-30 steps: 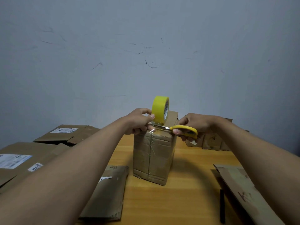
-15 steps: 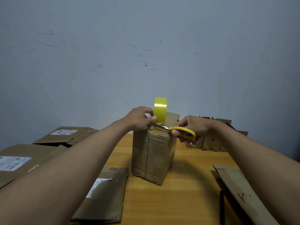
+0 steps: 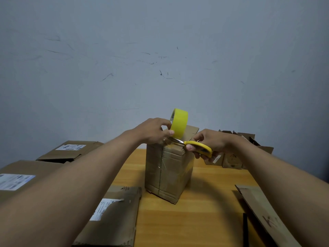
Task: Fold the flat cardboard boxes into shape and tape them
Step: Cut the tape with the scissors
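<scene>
Now tape roll [image 3: 179, 124] turned leftward, left hand [image 3: 153, 130] pinching it, right hand [image 3: 209, 142] gripping scissors [image 3: 196, 146].

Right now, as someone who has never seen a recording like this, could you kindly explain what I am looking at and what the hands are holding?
There is no machine here: a camera worn on a person's head looks forward and down, so both bare arms reach in from below. On the wooden table stands a folded cardboard box. The left hand holds a yellow tape roll on edge above the box top. The right hand grips yellow-handled scissors, blades pointing at the tape below the roll, apparently to cut it. Flat cardboard pieces lie near the front, and more boxes sit at the left.
</scene>
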